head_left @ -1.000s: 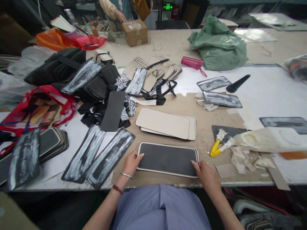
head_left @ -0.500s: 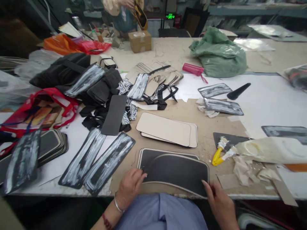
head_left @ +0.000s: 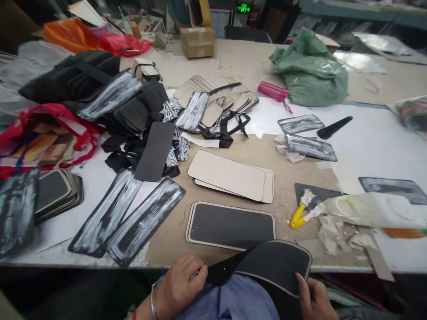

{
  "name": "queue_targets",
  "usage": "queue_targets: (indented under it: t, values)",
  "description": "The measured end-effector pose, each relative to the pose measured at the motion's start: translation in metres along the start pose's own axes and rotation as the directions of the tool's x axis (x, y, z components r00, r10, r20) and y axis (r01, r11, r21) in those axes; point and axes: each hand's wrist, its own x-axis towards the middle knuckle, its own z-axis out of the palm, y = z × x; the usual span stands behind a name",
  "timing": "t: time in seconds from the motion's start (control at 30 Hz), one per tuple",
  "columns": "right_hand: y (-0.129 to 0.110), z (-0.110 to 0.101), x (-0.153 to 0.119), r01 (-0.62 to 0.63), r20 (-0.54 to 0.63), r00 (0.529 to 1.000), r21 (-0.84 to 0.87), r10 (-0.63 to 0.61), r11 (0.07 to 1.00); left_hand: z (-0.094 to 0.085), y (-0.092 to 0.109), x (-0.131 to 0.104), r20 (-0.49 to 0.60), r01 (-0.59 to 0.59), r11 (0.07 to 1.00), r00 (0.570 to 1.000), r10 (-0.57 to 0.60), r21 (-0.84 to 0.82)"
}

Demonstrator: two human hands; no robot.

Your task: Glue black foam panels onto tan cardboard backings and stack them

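My left hand [head_left: 183,282], with a bangle at the wrist, is closed on the left end of a dark panel [head_left: 275,264] with a pale rim. The panel bends over my lap at the table's front edge. Its right end is pinched between the thumb and fingers of my right hand [head_left: 313,293]. Just beyond it, another dark panel with a beige border [head_left: 233,226] lies flat on brown paper. Behind that rests a small stack of beige panels [head_left: 228,174]. White-smeared dark panels [head_left: 147,218] lie to the left.
Yellow-handled brushes [head_left: 299,216] and a whitish plastic container [head_left: 370,209] are at the right. Black fabric pieces [head_left: 128,153] and a red bag [head_left: 56,111] crowd the left. A green plastic bag [head_left: 310,71] and a cardboard box [head_left: 197,42] stand farther back.
Both hands have drawn the dark panel off the table toward my lap, where it is now bent. The bordered panel beneath it is uncovered. The view has shifted slightly.
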Motion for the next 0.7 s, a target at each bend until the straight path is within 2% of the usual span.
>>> queue_targets:
  t: [0.1,0.2,0.33,0.43,0.53,0.63,0.7]
  values:
    - [-0.009,0.005,0.002,0.096,-0.006,0.995,0.017,-0.096,0.995,0.003,-0.008,0.000,-0.015,0.214,0.974,0.976,-0.215,-0.074]
    - [-0.026,0.014,0.015,0.201,0.017,0.979,0.034,-0.202,0.979,0.010,-0.025,0.003,-0.056,0.454,0.882,0.884,-0.464,-0.128]
    - [-0.050,0.028,0.041,0.261,0.038,0.964,0.059,-0.263,0.964,0.024,-0.050,0.005,-0.055,0.646,0.744,0.748,-0.662,-0.170]
    - [-0.057,0.036,0.056,0.270,0.078,0.959,0.051,-0.273,0.962,0.035,-0.063,0.005,0.028,0.752,0.618,0.640,-0.768,-0.231]
    - [-0.053,0.043,0.063,0.263,0.119,0.956,0.042,-0.266,0.964,0.044,-0.070,0.005,0.111,0.816,0.501,0.548,-0.829,-0.289]
    - [-0.046,0.048,0.066,0.233,0.164,0.958,0.044,-0.237,0.972,0.047,-0.073,0.006,0.155,0.852,0.418,0.481,-0.863,-0.315]
    - [-0.045,0.050,0.066,0.211,0.192,0.957,0.044,-0.216,0.976,0.047,-0.074,0.008,0.173,0.866,0.382,0.451,-0.876,-0.321]
